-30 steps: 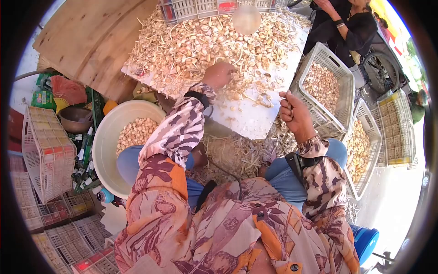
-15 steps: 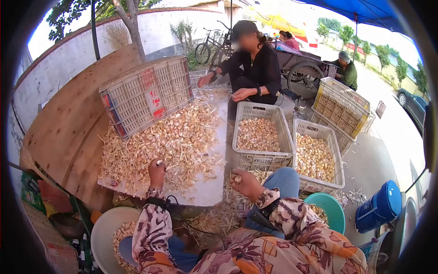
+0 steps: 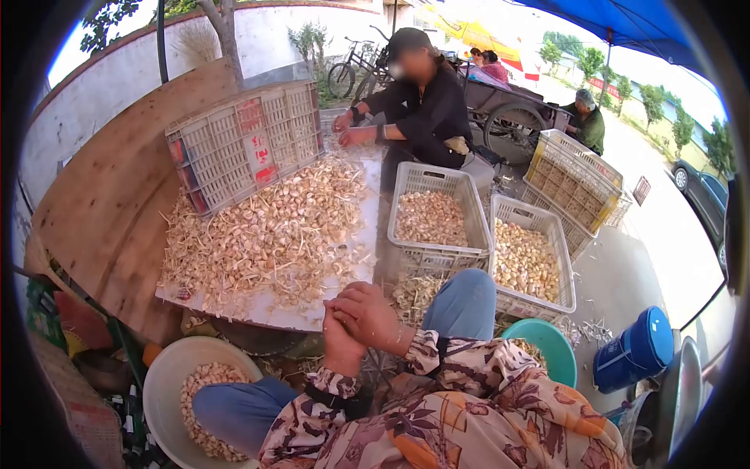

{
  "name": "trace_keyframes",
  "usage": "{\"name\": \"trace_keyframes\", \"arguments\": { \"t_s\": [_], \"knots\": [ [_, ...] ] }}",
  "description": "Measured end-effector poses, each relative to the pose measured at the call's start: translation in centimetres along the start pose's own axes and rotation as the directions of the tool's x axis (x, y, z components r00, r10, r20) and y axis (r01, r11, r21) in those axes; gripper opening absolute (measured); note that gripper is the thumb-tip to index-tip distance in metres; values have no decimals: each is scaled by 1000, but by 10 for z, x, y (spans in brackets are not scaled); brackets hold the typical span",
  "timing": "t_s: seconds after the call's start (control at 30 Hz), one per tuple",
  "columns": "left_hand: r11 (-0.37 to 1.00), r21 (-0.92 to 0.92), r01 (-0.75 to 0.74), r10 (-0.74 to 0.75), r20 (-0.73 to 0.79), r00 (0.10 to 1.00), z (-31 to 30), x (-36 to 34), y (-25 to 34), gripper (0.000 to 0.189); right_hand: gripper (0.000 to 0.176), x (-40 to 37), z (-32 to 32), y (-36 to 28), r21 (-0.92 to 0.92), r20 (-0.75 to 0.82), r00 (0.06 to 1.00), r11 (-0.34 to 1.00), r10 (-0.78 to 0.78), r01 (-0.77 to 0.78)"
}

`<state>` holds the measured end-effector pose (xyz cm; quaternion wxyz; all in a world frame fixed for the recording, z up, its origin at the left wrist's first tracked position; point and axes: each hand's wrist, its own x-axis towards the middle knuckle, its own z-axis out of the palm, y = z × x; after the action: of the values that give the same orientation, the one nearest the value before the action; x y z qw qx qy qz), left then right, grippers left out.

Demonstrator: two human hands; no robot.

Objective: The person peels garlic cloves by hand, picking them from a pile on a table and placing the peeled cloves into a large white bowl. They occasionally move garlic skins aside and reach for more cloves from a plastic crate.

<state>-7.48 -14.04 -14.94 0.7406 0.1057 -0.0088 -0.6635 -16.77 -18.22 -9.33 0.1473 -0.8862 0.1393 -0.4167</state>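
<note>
My left hand (image 3: 341, 344) and my right hand (image 3: 373, 314) are pressed together in front of the table's near edge. Fingers of both are closed, the right ones folded over the left; whatever lies between them is hidden. Beyond them, a heap of garlic cloves (image 3: 269, 238) with dry stalks and skins covers much of the white tabletop (image 3: 369, 215). Below my left arm, a pale basin (image 3: 162, 399) holds more cloves (image 3: 205, 395), partly behind my knee. A green basin (image 3: 558, 352) with garlic in it stands beside my right elbow.
A tipped plastic crate (image 3: 250, 144) leans over the heap. Two crates of cloves, one nearer the table (image 3: 437, 181) and one further right (image 3: 556, 270), stand beyond my right knee. A person in black (image 3: 426, 102) sits across the table. A blue bucket (image 3: 634, 352) is at right.
My hands have come together from apart; the left drew back from the heap, and the clove at its fingertips is now out of sight. The person opposite brought both hands together over the table.
</note>
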Motion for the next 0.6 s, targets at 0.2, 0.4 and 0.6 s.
{"name": "trace_keyframes", "arguments": {
  "t_s": [0.2, 0.4, 0.6],
  "knots": [
    [999, 43, -24, 27, -68, 997, -5, -14, 24, 25, 12, 0, -7, 7, 95, -200, 977, 994, 74, -56],
    [486, 624, -612, 765, 35, 644, 44, -110, 152, 28, 10, -19, -40, 41, 157, -164, 954, 961, 251, -226],
    [-809, 342, 479, 526, 785, 328, 2, -175, 240, 38, 14, -22, -57, 68, 331, -162, 856, 844, 491, -422]
  ]
}}
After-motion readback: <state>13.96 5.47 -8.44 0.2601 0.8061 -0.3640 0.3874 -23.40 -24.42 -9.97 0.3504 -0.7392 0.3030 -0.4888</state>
